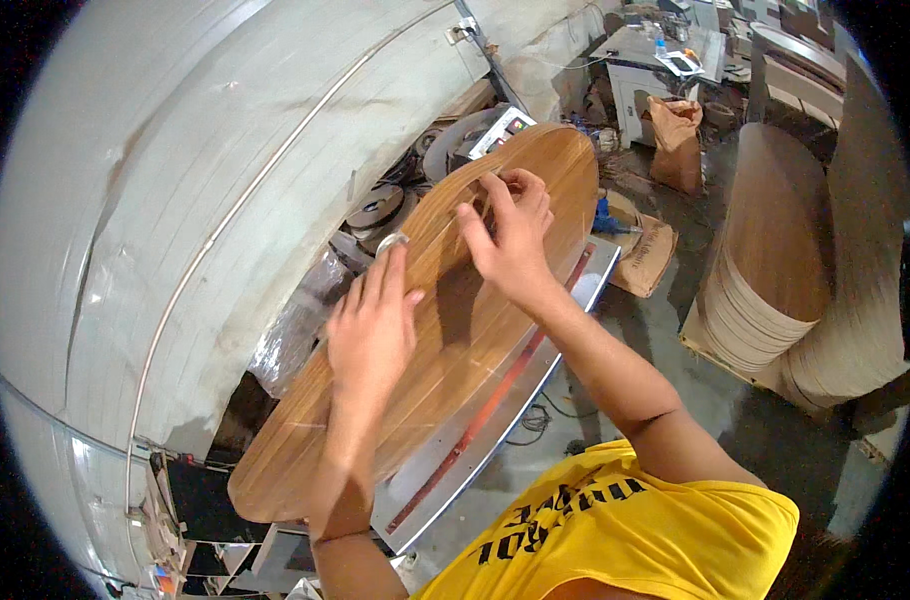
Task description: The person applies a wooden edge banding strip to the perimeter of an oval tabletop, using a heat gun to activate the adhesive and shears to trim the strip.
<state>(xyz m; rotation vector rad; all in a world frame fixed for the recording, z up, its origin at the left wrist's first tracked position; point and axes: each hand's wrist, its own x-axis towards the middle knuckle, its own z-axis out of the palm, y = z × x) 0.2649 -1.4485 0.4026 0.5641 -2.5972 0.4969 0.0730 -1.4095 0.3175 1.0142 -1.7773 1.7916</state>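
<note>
A long wooden panel with rounded ends and a wavy far edge lies aslant before me, its brown grain running lengthwise. My left hand reaches over its far edge, fingers stretched and close together. At those fingertips is a small pale, shiny piece, too small to name. Farther along the panel, my right hand hovers at or touches the surface with bent fingers, the thumb well apart. Nothing shows in its grasp, though its palm side is partly hidden. Shadows of both hands fall on the wood.
Under the panel is a pale-topped bench with a red strip. Stacked curved sheets stand at right. Behind are a brown paper sack, a white cabinet and a cardboard box. Rolls and plastic wrap lie along the pale wall.
</note>
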